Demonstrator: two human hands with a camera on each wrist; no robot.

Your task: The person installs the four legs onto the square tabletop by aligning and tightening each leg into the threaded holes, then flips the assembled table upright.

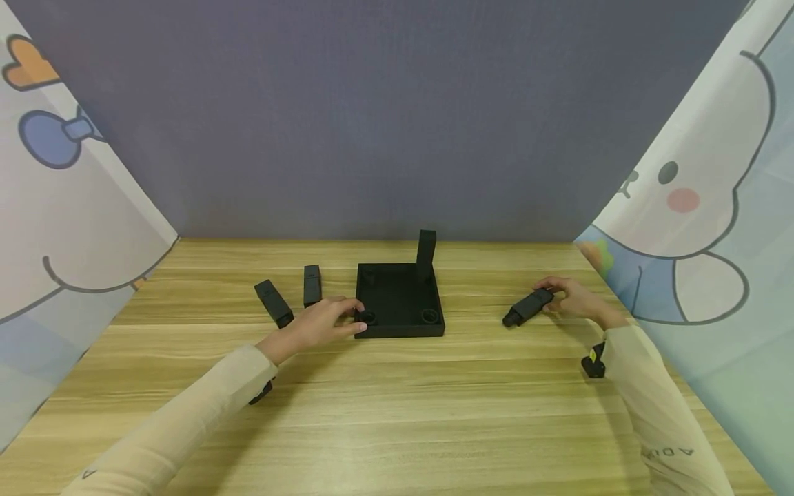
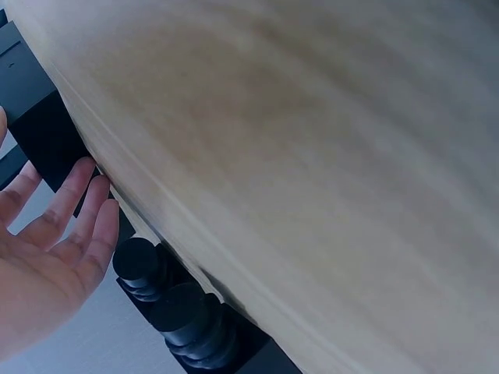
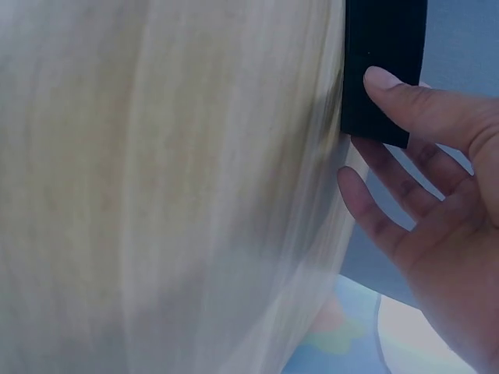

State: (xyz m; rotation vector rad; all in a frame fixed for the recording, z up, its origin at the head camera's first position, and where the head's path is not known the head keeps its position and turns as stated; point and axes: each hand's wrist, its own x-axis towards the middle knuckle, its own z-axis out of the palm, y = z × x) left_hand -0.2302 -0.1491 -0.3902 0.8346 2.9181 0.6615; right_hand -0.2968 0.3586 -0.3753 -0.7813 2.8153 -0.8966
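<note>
A black square tray [image 1: 400,327] with round threaded sockets at its corners lies on the table, a post [image 1: 426,255] upright at its far right corner. My left hand [image 1: 322,322] is at the tray's left front corner, fingers fairly straight, with thumb and forefinger against or very near its edge. Off to the right, my right hand [image 1: 573,300] pinches the thick end of a black square leg [image 1: 527,307] with a threaded tip. The right wrist view shows the thumb lying on this leg [image 3: 382,39] and the other fingers partly behind it.
Two more black legs, one angled [image 1: 273,303] and one straight [image 1: 312,284], lie left of the tray; their threaded ends [image 2: 183,315] show in the left wrist view. A grey wall [image 1: 384,124] rises behind the table, with printed cloth panels [image 1: 701,179] at both sides.
</note>
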